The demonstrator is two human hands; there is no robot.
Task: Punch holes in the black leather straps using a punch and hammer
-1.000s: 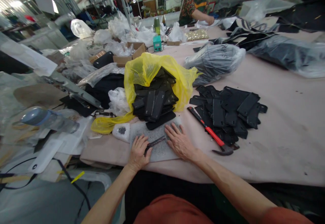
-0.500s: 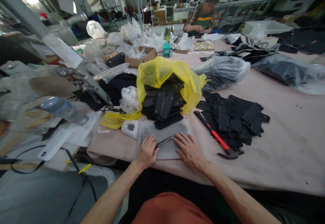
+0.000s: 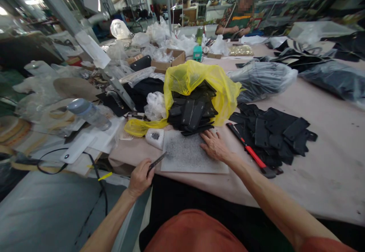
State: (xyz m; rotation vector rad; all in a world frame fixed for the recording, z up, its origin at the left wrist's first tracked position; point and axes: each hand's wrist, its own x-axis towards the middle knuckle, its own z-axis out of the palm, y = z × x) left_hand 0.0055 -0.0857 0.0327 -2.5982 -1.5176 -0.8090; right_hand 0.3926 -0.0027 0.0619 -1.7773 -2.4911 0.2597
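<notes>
My left hand [image 3: 141, 177] is closed around a slim dark metal punch [image 3: 157, 162], held off the front left edge of a white, pockmarked board [image 3: 182, 151]. On the board's right side lies my right hand [image 3: 214, 145], fingers stretched out. Its fingertips are at the lower edge of the black flat pieces [image 3: 192, 114] spilling from a yellow plastic bag [image 3: 232, 109]; whether they touch one I cannot tell. Right of that hand, a hammer with a red and black handle [image 3: 253, 155] rests beside a pile of black flat pieces [image 3: 275, 130].
A white block with a dark hollow [image 3: 154, 137] sits by the board's left corner. Further left are a water bottle [image 3: 89, 114] and a slanting metal post [image 3: 67, 31]. Plastic-wrapped bundles [image 3: 262, 78] lie behind. Across the table sits another person [image 3: 241, 21].
My left hand has lifted the punch from the board and drawn it left toward the table edge. My right hand has slid forward toward the black pieces. The view has shifted slightly.
</notes>
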